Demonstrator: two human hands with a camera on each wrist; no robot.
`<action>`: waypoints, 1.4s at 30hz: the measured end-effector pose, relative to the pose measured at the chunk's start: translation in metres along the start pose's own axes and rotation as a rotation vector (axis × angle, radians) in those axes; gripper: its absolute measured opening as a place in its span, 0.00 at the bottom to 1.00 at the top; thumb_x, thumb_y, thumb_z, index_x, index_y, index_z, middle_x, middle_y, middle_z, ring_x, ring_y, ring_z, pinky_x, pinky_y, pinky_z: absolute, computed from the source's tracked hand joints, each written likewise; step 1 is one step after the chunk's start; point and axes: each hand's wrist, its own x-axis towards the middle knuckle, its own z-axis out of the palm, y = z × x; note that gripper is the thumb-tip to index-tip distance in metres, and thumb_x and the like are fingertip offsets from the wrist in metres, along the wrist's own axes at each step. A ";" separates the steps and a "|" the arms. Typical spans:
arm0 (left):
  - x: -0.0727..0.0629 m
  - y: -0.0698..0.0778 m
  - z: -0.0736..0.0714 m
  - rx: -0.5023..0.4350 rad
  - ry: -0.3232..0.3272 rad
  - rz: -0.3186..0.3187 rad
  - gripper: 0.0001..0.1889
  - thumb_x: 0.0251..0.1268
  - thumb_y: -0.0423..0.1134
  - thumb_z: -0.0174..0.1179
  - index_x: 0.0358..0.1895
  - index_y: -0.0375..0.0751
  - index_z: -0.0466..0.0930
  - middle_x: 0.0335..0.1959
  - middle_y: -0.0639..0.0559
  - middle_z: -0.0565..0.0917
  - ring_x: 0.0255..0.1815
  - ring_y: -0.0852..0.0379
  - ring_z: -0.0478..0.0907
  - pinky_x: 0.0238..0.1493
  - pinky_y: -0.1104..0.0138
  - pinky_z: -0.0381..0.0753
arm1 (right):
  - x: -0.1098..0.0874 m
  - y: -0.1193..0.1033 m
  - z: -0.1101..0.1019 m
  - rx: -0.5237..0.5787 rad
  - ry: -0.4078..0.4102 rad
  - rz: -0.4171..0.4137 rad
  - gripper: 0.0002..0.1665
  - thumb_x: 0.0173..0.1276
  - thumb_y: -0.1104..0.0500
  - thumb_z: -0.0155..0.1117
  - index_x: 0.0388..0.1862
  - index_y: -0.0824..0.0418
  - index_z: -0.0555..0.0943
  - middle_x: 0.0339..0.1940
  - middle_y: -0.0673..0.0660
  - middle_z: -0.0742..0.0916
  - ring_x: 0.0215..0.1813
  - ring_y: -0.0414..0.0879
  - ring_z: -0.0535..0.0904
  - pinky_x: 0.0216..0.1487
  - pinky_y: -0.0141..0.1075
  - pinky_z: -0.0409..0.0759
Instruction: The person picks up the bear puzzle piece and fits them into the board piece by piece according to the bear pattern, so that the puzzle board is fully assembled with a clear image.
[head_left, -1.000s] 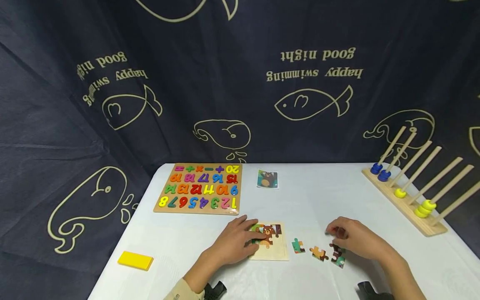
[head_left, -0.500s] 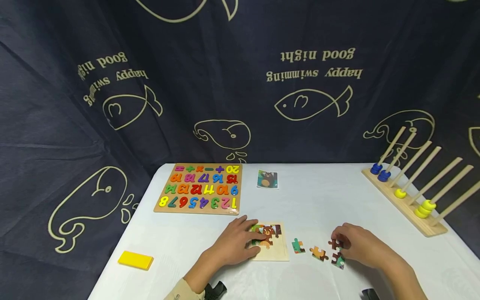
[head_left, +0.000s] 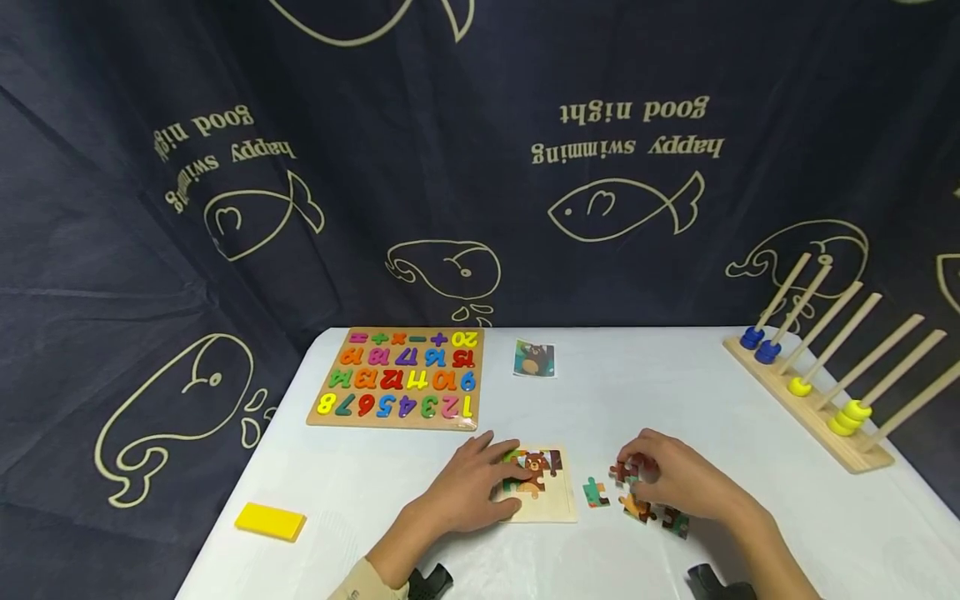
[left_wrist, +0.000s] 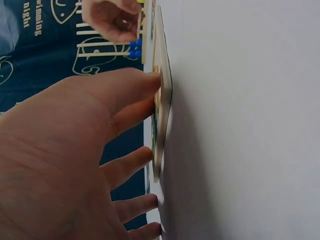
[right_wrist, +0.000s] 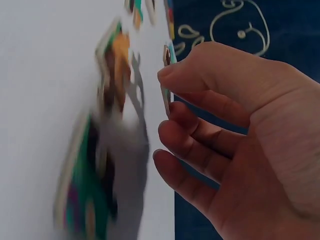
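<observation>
My left hand [head_left: 467, 483] rests on the wooden puzzle board [head_left: 555, 507], fingers spread over its left side. Bear-picture pieces [head_left: 535, 467] fill its upper part. In the left wrist view the thumb touches the edge of the board [left_wrist: 164, 90]. To the right, my right hand [head_left: 686, 475] pinches a dark brown jigsaw piece [head_left: 621, 473] between thumb and fingers, above the table. Its thin edge shows in the right wrist view as a tilted piece [right_wrist: 166, 102]. Nearby lie a green piece [head_left: 596, 492], an orange-brown piece [head_left: 637, 507] and a green-and-dark piece [head_left: 677, 522], partly under the hand.
A number board [head_left: 397, 379] lies at the back left, beside a small bear picture card [head_left: 535, 358]. A yellow block [head_left: 271, 522] sits at the left. A peg abacus [head_left: 813, 396] with blue and yellow beads stands along the right edge. Dark printed cloth [head_left: 450, 167] hangs behind.
My right hand has picked up the dark brown piece from beside the green-and-dark one and carried it left, towards the board. The left hand has stayed in place.
</observation>
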 end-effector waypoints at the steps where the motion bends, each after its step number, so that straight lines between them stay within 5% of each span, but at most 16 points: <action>1: -0.001 0.000 0.000 0.000 -0.004 0.007 0.22 0.62 0.57 0.59 0.60 0.69 0.77 0.72 0.54 0.64 0.72 0.37 0.53 0.66 0.42 0.56 | 0.003 -0.003 0.003 0.003 -0.005 -0.004 0.18 0.51 0.62 0.70 0.43 0.52 0.82 0.32 0.46 0.77 0.33 0.41 0.72 0.31 0.31 0.73; 8: -0.002 0.000 0.000 0.020 -0.015 0.039 0.32 0.54 0.71 0.57 0.63 0.68 0.73 0.72 0.53 0.63 0.72 0.36 0.52 0.66 0.41 0.56 | 0.029 -0.030 0.022 -0.007 -0.013 -0.089 0.20 0.49 0.63 0.70 0.44 0.52 0.83 0.34 0.45 0.78 0.33 0.41 0.73 0.32 0.33 0.74; 17: -0.001 -0.001 0.002 0.033 -0.010 0.052 0.33 0.52 0.72 0.58 0.63 0.69 0.73 0.72 0.53 0.63 0.72 0.36 0.53 0.66 0.41 0.56 | 0.047 -0.050 0.038 0.006 -0.049 -0.138 0.21 0.49 0.62 0.71 0.45 0.53 0.83 0.33 0.44 0.78 0.32 0.40 0.74 0.30 0.32 0.75; 27: 0.000 -0.002 0.002 0.055 -0.019 0.035 0.38 0.52 0.71 0.58 0.68 0.64 0.67 0.72 0.54 0.62 0.72 0.37 0.52 0.66 0.41 0.56 | 0.054 -0.054 0.051 -0.051 -0.028 -0.190 0.20 0.49 0.63 0.69 0.43 0.50 0.85 0.31 0.43 0.77 0.30 0.37 0.72 0.29 0.31 0.72; 35: 0.000 0.001 0.001 0.060 -0.054 0.036 0.33 0.56 0.70 0.56 0.67 0.78 0.64 0.72 0.53 0.61 0.73 0.35 0.51 0.65 0.40 0.56 | 0.052 -0.056 0.051 -0.054 -0.034 -0.196 0.18 0.50 0.63 0.70 0.41 0.48 0.85 0.31 0.42 0.77 0.30 0.37 0.72 0.30 0.32 0.71; 42: -0.001 0.001 0.002 0.078 -0.064 0.047 0.32 0.57 0.70 0.55 0.68 0.80 0.63 0.73 0.51 0.61 0.72 0.34 0.50 0.65 0.39 0.56 | 0.051 -0.058 0.049 -0.081 -0.023 -0.155 0.17 0.49 0.61 0.72 0.40 0.51 0.82 0.31 0.43 0.77 0.31 0.38 0.72 0.30 0.32 0.72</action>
